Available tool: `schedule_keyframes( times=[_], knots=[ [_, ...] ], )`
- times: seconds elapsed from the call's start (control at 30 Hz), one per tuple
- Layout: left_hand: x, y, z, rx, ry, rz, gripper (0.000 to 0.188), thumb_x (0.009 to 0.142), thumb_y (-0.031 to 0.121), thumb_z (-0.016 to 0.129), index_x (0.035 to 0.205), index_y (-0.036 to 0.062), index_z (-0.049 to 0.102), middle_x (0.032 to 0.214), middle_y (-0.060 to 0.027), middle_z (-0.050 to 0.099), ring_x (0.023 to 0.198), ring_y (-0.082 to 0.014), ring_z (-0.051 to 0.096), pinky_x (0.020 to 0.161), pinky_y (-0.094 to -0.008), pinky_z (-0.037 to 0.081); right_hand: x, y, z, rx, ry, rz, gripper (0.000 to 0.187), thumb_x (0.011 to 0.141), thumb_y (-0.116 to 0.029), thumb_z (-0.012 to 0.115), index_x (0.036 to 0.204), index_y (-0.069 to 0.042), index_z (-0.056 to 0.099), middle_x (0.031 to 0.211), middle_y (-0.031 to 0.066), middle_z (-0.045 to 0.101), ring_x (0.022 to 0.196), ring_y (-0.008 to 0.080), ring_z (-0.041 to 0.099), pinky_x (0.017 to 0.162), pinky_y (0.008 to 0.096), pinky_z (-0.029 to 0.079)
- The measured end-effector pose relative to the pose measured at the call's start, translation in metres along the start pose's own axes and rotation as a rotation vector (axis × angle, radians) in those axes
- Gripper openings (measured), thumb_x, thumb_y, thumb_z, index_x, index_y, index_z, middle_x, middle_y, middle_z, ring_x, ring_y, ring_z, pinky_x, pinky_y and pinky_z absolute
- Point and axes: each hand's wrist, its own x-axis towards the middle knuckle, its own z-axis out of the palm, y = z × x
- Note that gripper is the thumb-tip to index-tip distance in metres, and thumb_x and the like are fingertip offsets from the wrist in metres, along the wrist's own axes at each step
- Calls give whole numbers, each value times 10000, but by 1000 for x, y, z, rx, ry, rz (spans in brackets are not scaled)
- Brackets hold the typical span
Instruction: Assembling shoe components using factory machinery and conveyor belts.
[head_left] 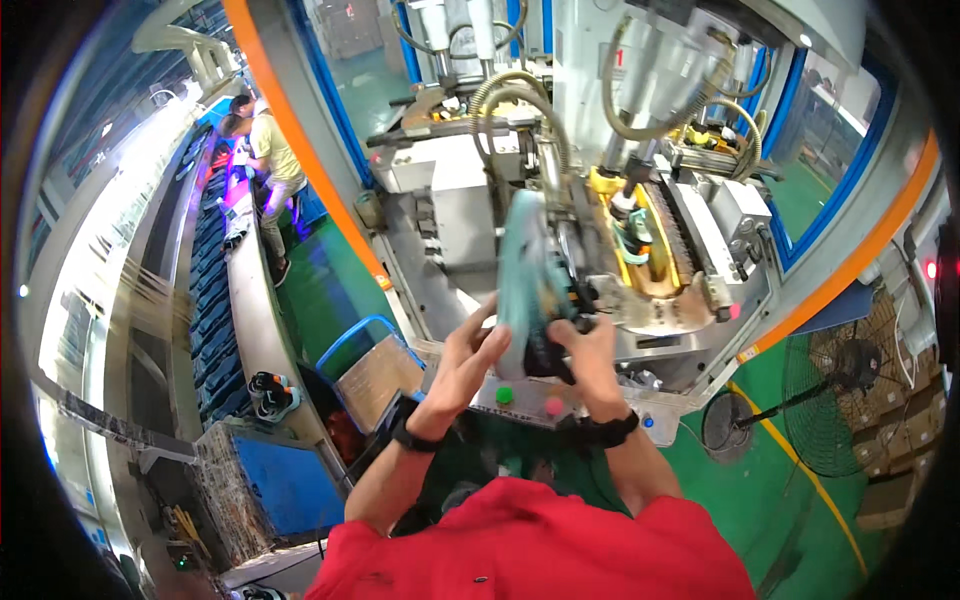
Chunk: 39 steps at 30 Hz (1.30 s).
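Observation:
A shoe [522,285] with a pale teal sole and a dark upper stands tilted between my hands, smeared by motion. My left hand [468,358] is closed against its sole side. On the dark upper side my right hand [590,365] grips it, thumb toward the shoe. Behind it is a pressing machine with a yellow mould [668,255] at the right station. Inside that mould sits a dark and teal piece [632,236], under a metal rod. Just below my hands, a control panel carries a green button [504,394] and a red button [554,406].
A wooden-topped cart [378,385] with a blue handle is at my left. Beyond it runs a conveyor [255,310] bearing another shoe [273,396]. Two people [262,145] work farther along it. A fan [838,395] stands on the right, beside stacked boxes [905,440].

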Motion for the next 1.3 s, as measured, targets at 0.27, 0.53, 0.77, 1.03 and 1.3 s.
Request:
schedule_keyframes(
  times=[0.27,0.53,0.77,1.03,1.3],
  knots=[
    [233,-102,81,217,-64,-125,533,868,334,693,1178,-77,557,1223,-183,618,1058,-182,604,879,-290,480,32,40,-167,63,603,-328,599,694,-24,721,1261,-11,528,1106,33,584,944,143,562,860,293,467],
    [364,-190,123,808,309,-99,716,779,211,691,1337,-86,353,1278,-277,516,1110,-469,553,920,-494,479,-3,15,-216,-163,776,-425,653,749,-12,675,1362,19,452,1258,92,535,1094,204,544,997,352,419],
    [390,-236,30,-184,295,-320,193,813,107,695,948,-22,646,875,-131,691,765,-261,685,672,-404,566,127,-50,-210,-615,626,-318,472,690,-108,700,1111,60,570,952,88,627,808,165,571,757,297,481],
    [143,-46,-18,-623,-21,-554,339,916,157,641,1173,-50,564,1062,-86,645,891,-170,652,750,-317,561,349,-56,-119,-1310,118,131,525,616,-301,793,960,70,653,869,190,678,816,269,671,717,365,518],
    [-44,-24,-91,-420,484,-372,533,842,14,653,1331,-84,466,1172,-96,612,1047,-164,596,957,-303,456,408,115,-43,-1334,401,-98,549,756,-253,702,1122,41,418,935,301,665,917,421,663,801,481,524]
  ],
)
